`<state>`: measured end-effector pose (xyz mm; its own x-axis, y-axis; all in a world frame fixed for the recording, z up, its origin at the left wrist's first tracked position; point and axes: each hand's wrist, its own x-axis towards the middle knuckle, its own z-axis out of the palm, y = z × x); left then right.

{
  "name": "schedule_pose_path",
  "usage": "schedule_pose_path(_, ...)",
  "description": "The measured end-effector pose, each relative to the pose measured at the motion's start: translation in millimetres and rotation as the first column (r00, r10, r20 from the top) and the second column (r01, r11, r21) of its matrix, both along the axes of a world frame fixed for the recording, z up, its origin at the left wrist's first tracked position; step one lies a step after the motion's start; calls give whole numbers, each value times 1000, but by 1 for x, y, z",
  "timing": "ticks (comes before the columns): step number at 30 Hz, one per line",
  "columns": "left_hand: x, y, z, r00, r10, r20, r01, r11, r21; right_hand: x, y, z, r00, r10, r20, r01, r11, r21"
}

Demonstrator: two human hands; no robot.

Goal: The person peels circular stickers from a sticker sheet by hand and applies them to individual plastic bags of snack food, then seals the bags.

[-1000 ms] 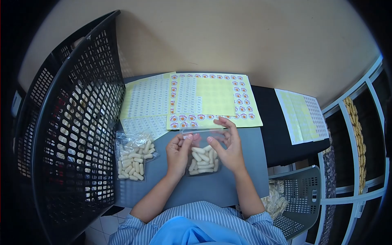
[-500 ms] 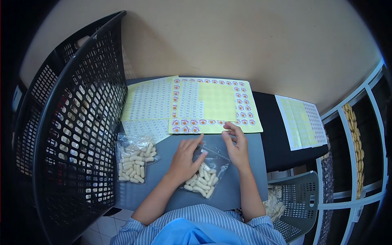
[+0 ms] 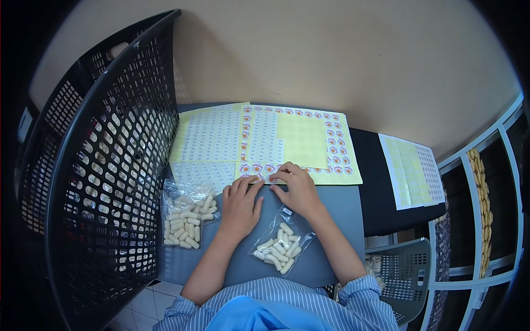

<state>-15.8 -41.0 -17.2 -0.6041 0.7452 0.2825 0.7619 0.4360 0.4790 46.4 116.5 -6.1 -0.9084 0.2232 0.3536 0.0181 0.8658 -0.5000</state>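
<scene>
A clear bag of white capsules [image 3: 279, 248] lies on the grey table [image 3: 326, 231], just below my hands and touching neither. My left hand [image 3: 240, 205] rests flat with its fingertips at the lower edge of a yellow sticker sheet [image 3: 301, 140]. My right hand [image 3: 298, 186] has its fingertips on the orange round stickers along that same edge. Whether a sticker is pinched cannot be told. A second capsule bag [image 3: 185, 219] lies to the left.
A tall black mesh basket [image 3: 94, 165] stands at the left. More sticker sheets [image 3: 207, 135] lie at the back, another sheet [image 3: 411, 168] on a black table at right. A grey mesh basket [image 3: 406, 276] and white shelving [image 3: 486, 182] are at lower right.
Both hands let go of the capsule bag, which now lies on the table. They moved forward to the lower edge of the sticker sheet.
</scene>
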Motion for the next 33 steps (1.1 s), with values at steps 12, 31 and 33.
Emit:
schedule_pose_path(12, 3, 0, 0, 1000, -8, -25, 7, 999, -47, -8, 6, -6, 999, 40, 31, -41, 999, 5)
schedule_pose_path(31, 7, 0, 1, 998, 13, -69, -23, 988, -150, -12, -3, -15, 996, -82, 23, 83, 996, -17)
schedule_pose_path(33, 7, 0, 1, 997, 12, -70, -23, 987, -158, -12, -2, -16, 996, -87, 25, 88, 995, -45)
